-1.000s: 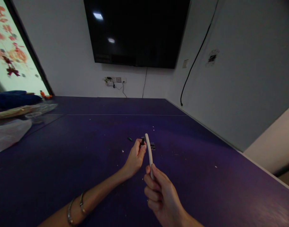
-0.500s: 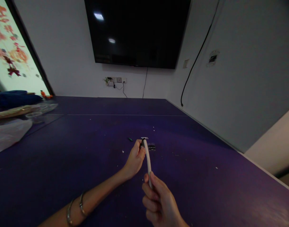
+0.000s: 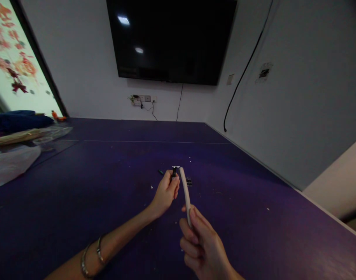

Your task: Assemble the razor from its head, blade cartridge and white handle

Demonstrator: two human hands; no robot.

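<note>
My left hand (image 3: 166,192) is closed around a small black tool (image 3: 174,172) with a pale, shiny crosspiece at its top; its exact kind is too small to make out. My right hand (image 3: 203,241), nearer to me, pinches the lower end of a slightly bent, off-white rod or thick cable (image 3: 185,188). The far tip of this piece rises just right of the tool's head, and a narrow gap shows between them. Behind it, a small dark rectangular piece (image 3: 189,181) lies on the purple surface (image 3: 114,182). A little green item (image 3: 160,172) lies left of the tool.
White scraps (image 3: 151,187) are scattered over the surface. At the left edge are clear plastic bags (image 3: 14,163), a folded dark blue cloth (image 3: 20,119) and an orange object (image 3: 58,116). A black cable (image 3: 245,70) hangs on the right wall, and a television (image 3: 170,42) is mounted ahead.
The off-white piece has shifted right and away from the tool's head, moved by my right hand. The tool in my left hand has moved slightly left, so more of it shows.
</note>
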